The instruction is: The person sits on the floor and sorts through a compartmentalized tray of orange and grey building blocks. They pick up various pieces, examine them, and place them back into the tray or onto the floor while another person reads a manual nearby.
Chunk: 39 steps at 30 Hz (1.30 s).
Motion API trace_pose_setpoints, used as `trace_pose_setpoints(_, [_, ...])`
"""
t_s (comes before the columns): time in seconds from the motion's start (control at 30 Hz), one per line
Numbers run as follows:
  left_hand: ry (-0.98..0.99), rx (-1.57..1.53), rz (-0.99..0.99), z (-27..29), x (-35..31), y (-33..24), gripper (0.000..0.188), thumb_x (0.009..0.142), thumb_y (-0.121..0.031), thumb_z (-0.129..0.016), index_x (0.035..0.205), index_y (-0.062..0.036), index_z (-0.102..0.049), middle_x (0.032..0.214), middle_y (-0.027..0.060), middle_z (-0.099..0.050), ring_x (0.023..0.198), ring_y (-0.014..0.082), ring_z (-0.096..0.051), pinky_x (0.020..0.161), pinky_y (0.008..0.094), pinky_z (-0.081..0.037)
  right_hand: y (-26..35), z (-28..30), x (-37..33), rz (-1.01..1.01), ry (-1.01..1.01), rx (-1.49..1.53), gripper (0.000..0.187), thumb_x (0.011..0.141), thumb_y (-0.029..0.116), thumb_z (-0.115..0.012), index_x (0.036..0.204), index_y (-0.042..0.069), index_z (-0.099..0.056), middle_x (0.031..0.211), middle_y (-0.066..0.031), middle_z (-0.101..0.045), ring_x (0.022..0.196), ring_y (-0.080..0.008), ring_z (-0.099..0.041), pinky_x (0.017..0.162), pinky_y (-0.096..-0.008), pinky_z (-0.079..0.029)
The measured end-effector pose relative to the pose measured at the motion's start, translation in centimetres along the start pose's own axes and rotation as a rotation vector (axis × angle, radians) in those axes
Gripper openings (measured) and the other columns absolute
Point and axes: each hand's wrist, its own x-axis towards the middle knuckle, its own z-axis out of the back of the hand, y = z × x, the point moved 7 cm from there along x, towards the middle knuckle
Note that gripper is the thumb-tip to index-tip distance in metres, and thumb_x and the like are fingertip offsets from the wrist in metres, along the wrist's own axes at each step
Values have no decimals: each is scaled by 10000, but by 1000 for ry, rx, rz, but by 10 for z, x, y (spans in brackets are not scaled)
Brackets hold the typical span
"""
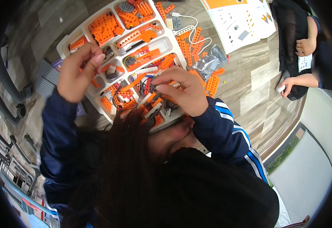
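Flooring (264,79) in grey-brown planks spreads under everything, with another person (292,41) in dark clothing at the right edge. A white compartmented tray (164,45) lies in front of the wearer, and an open booklet (238,22) sits beyond its right side. The wearer's left hand (78,72) hovers over the tray's left part, thumb and fingertips drawn near each other; the right hand (183,89) bends over the lower right compartments. Whether either grips anything cannot be told. Near the right edge rest a clear bag (210,64) and a white cable (176,15). Orange building pieces (105,28) fill several compartments, others scattered outside, right of the tray.
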Motion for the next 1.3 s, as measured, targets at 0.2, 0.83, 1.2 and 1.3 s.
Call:
trace_pose_setpoints(0.2, [-368, -236, -156, -80, -56, -36, 71, 925, -66, -682, 959, -10, -654, 843, 51, -625, 798, 139, -596, 709, 267, -469, -11, -18, -27, -303, -48, 1027, 254, 1042, 151, -522, 1214, -27, -578, 1199, -182, -653, 1134, -278, -650, 1041, -409, -503])
trace_pose_setpoints(0.83, [-397, 95, -261, -114, -90, -71, 176, 896, -11, -688, 1062, 11, -741, 975, 123, -678, 892, 203, -656, 800, 295, -512, -101, 264, -133, -29, -1285, -187, 213, 854, 108, -784, 1039, 5, -756, 965, -57, -743, 861, -117, -659, 824, -264, -524])
trace_pose_setpoints(1.2, [-491, 177, -38, -70, -101, -14, 183, 934, -64, -673, 1086, 21, -729, 1005, 127, -681, 890, 189, -634, 792, 290, -492, -165, 344, -158, -37, -1414, -826, 214, 918, 244, -720, 1028, 68, -771, 994, -95, -601, 903, -246, -607, 776, -348, -514])
trace_pose_setpoints(1.3, [-544, 132, -33, -58, -106, -3, 185, 934, -73, -678, 1088, 14, -732, 995, 115, -687, 859, 169, -619, 788, 278, -479, -147, 340, -158, 9, -1416, -844, 223, 954, 244, -680, 1049, 60, -764, 991, -106, -650, 859, -231, -622, 781, -357, -518])
